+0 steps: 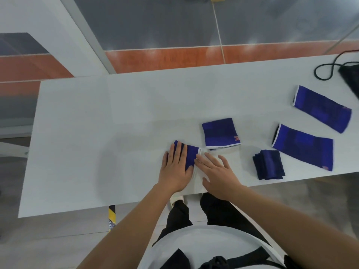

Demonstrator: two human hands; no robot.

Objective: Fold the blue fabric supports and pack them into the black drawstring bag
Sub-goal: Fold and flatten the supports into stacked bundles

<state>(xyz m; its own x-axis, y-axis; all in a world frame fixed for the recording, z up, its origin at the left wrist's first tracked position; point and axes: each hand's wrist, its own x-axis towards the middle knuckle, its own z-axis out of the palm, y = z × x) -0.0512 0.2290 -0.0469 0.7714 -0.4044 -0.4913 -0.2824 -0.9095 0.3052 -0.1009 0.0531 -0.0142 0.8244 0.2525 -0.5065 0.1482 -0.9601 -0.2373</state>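
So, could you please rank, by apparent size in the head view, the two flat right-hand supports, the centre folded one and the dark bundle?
1. Tied: upper flat support and lower flat support, which look alike.
2. centre folded support.
3. dark bundle, slightly smaller, though nearer the camera.

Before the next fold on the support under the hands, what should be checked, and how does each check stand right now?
1. Hold: left hand presses flat on the pressed support: ok.
2. Folding hand: right hand open, fingertips at its white edge: ok.
3. All supports folded: not ok; near long support and far long support lie unfolded.
4. Mouth of black drawstring bag open: cannot tell, cut off by the frame.
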